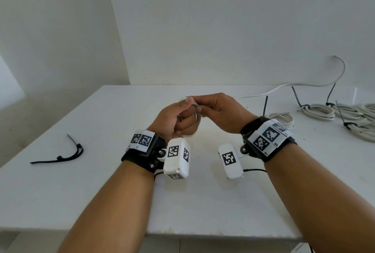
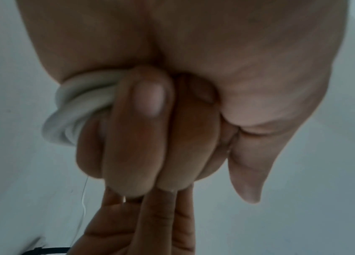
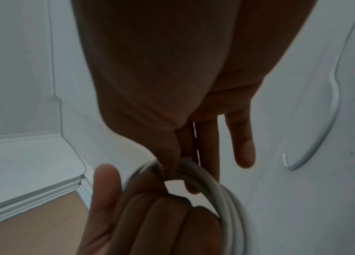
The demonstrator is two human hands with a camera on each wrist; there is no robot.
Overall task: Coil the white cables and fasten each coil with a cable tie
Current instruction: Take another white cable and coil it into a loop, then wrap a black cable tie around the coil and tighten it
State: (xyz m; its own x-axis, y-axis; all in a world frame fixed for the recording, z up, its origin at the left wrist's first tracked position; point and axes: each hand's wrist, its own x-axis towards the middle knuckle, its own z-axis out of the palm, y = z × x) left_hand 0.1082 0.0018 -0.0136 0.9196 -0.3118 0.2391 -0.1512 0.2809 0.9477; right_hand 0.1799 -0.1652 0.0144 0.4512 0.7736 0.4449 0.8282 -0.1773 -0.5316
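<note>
Over the middle of the table my left hand (image 1: 182, 120) is closed in a fist round a small coil of white cable (image 1: 197, 117). In the left wrist view its curled fingers (image 2: 141, 131) wrap the coil's loops (image 2: 78, 107). My right hand (image 1: 199, 106) meets it from the right. In the right wrist view thumb and forefinger pinch the cable (image 3: 185, 163) at the top of the coil (image 3: 226, 198), with the other fingers (image 3: 242, 146) straight. The cable's loose length (image 1: 284, 88) trails back right and up the wall. A few black cable ties (image 1: 60, 156) lie at the left.
Three tied white coils with black tie tails sticking up lie at the right: one behind my right wrist (image 1: 284, 118), two further right (image 1: 318, 110) (image 1: 363, 124). The white table (image 1: 101, 191) stands in a corner of white walls; its front edge is near.
</note>
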